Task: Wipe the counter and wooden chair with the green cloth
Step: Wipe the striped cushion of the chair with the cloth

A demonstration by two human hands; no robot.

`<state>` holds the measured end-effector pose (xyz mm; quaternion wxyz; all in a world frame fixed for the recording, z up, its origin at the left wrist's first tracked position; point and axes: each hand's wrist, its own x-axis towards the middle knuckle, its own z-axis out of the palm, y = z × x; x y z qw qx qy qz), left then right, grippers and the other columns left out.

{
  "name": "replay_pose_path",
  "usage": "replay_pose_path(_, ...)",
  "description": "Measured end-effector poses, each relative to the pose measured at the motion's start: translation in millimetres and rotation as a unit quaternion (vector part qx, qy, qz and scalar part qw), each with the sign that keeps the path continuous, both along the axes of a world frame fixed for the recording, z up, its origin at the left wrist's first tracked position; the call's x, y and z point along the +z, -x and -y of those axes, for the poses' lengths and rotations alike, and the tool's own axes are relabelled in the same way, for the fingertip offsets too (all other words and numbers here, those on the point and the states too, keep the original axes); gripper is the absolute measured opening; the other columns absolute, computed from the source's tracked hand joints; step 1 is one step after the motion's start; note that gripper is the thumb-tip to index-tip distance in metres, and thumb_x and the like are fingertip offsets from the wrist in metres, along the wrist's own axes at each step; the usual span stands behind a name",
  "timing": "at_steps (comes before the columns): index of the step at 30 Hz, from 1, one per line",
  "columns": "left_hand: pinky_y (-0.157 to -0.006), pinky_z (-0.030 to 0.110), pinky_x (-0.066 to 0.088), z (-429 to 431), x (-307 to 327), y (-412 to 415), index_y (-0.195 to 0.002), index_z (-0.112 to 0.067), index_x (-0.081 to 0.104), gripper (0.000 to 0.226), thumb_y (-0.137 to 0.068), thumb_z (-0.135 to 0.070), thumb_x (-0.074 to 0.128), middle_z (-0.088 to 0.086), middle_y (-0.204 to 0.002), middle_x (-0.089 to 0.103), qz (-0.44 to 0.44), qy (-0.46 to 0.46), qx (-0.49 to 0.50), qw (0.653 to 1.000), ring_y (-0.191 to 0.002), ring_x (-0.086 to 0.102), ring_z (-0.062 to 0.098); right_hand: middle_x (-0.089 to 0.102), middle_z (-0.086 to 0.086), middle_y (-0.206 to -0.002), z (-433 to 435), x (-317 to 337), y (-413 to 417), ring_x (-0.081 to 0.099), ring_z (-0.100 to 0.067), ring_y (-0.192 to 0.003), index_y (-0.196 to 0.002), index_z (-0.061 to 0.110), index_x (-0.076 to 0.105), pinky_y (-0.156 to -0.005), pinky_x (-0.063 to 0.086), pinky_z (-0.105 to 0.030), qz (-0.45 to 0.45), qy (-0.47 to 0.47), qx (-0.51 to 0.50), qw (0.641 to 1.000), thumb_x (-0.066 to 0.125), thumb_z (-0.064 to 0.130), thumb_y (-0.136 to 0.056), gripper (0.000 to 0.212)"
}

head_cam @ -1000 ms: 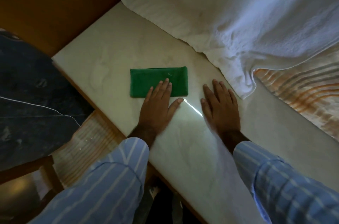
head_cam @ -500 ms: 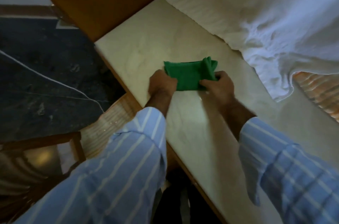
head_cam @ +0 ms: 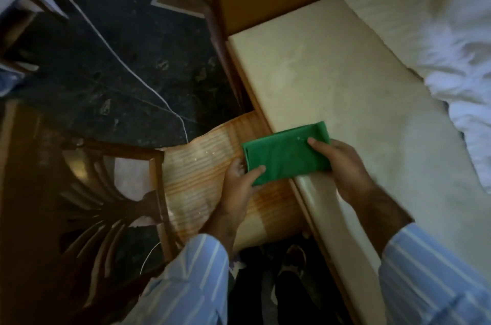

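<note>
Your left hand (head_cam: 239, 181) and right hand (head_cam: 342, 165) each pinch the folded green cloth (head_cam: 285, 154) over the counter (head_cam: 332, 80) edge; underneath fingers hidden.

Green cloth (head_cam: 285, 153) folded into a flat rectangle, lifted and tilted over the counter's left edge, pinched at both ends in my hands. Counter (head_cam: 332, 90) is pale, smooth stone running near to far. Wooden chair (head_cam: 79, 205) sits left, dark carved frame.
</note>
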<state>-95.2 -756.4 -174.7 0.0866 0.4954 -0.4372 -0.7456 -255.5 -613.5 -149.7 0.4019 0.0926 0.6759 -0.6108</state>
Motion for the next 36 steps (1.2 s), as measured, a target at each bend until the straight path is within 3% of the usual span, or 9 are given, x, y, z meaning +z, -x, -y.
replay_pose_path(3,-0.07,0.038,0.063,27.0,-14.2,-62.7,-0.122,-0.001,0.056,0.034,-0.09,0.001,0.067,0.018,-0.116,0.072,-0.004,-0.024,0.057,0.998,-0.094,0.075,0.028,0.083,-0.011,-0.101,32.2,-5.0,-52.1,0.081,-0.025,-0.094,-0.109,0.008,0.081,-0.075,0.065,-0.031,-0.001,0.01,0.052,0.999,0.075,0.017,-0.093,0.02)
replay_pose_path(9,-0.08,0.04,0.061,67.2,-56.5,-157.2,-0.125,-0.01,0.062,0.039,-0.088,-0.002,0.071,0.011,-0.118,0.074,0.032,-0.066,0.131,0.989,-0.104,0.073,0.028,0.082,-0.014,-0.106,74.8,-42.7,-130.3,0.077,-0.033,-0.104,-0.109,0.007,0.08,-0.099,0.058,-0.045,0.003,-0.061,0.138,0.988,0.073,0.01,-0.094,0.017)
replay_pose_path(16,-0.096,0.061,0.052,93.3,-134.3,-194.0,-0.119,-0.006,0.066,0.035,-0.085,-0.004,0.075,0.012,-0.118,0.073,0.146,-0.046,0.167,0.974,-0.107,0.07,0.031,0.077,-0.019,-0.103,123.9,-147.4,-155.6,0.075,-0.018,-0.071,-0.108,0.0,0.075,-0.053,0.059,-0.019,0.095,-0.127,0.19,0.969,0.07,0.0,-0.094,0.014)
replay_pose_path(21,-0.092,0.044,0.056,131.3,-193.2,-174.2,-0.117,-0.004,0.068,0.025,-0.092,-0.003,0.067,0.012,-0.117,0.074,0.146,0.022,0.15,0.978,-0.102,0.072,0.023,0.075,-0.022,-0.106,176.5,-223.2,-143.9,0.072,-0.03,-0.09,-0.086,0.017,0.072,-0.089,0.059,-0.046,0.039,-0.134,0.223,0.965,0.069,-0.002,-0.094,0.021)
replay_pose_path(25,-0.097,0.046,0.054,186.4,-229.8,-148.6,-0.12,-0.002,0.066,0.025,-0.095,-0.006,0.062,0.014,-0.121,0.07,0.191,0.146,0.086,0.967,-0.11,0.067,0.031,0.075,-0.012,-0.102,227.7,-258.5,-123.9,0.07,-0.037,-0.108,-0.09,0.013,0.07,-0.101,0.055,-0.049,0.009,-0.104,0.238,0.966,0.061,-0.005,-0.097,0.022)
replay_pose_path(28,-0.095,0.045,0.055,224.3,-246.8,-132.9,-0.121,-0.011,0.066,0.029,-0.094,-0.02,0.064,0.009,-0.119,0.071,0.259,0.246,0.013,0.934,-0.108,0.068,0.026,0.073,-0.022,-0.125,261.0,-278.4,-106.4,0.07,-0.04,-0.117,-0.121,0.001,0.069,-0.1,0.058,-0.055,-0.005,-0.075,0.239,0.968,0.058,-0.002,-0.1,0.023)
replay_pose_path(32,-0.091,0.041,0.056,251.5,-251.1,-117.9,-0.123,-0.01,0.06,0.036,-0.089,-0.016,0.067,0.012,-0.121,0.068,0.3,0.414,-0.039,0.859,-0.111,0.065,0.028,0.07,-0.019,-0.132,287.8,-290.5,-92.9,0.072,-0.03,-0.114,-0.139,0.002,0.061,-0.082,0.063,-0.031,0.014,-0.025,0.212,0.977,0.056,0.001,-0.103,0.036)
replay_pose_path(34,-0.095,0.043,0.052,254.5,-255.8,-117.3,-0.129,-0.008,0.053,0.049,-0.083,-0.013,0.066,0.015,-0.13,0.06,0.358,0.526,-0.116,0.763,-0.117,0.059,0.032,0.068,-0.018,-0.135,280.3,-298.9,-88.5,0.068,-0.03,-0.117,-0.137,0.004,0.064,-0.094,0.058,-0.037,-0.103,-0.065,0.224,0.967,0.058,0.005,-0.101,0.036)
replay_pose_path(36,-0.104,0.045,0.046,249.4,-259.5,-114.7,-0.138,-0.01,0.048,0.058,-0.083,-0.014,0.065,0.015,-0.144,0.05,0.384,0.606,-0.211,0.663,-0.128,0.051,0.032,0.065,-0.016,-0.139,256.9,-311.0,-80.4,0.06,-0.032,-0.128,-0.134,0.01,0.065,-0.109,0.049,-0.044,-0.328,-0.166,0.307,0.878,0.057,0.019,-0.1,0.036)
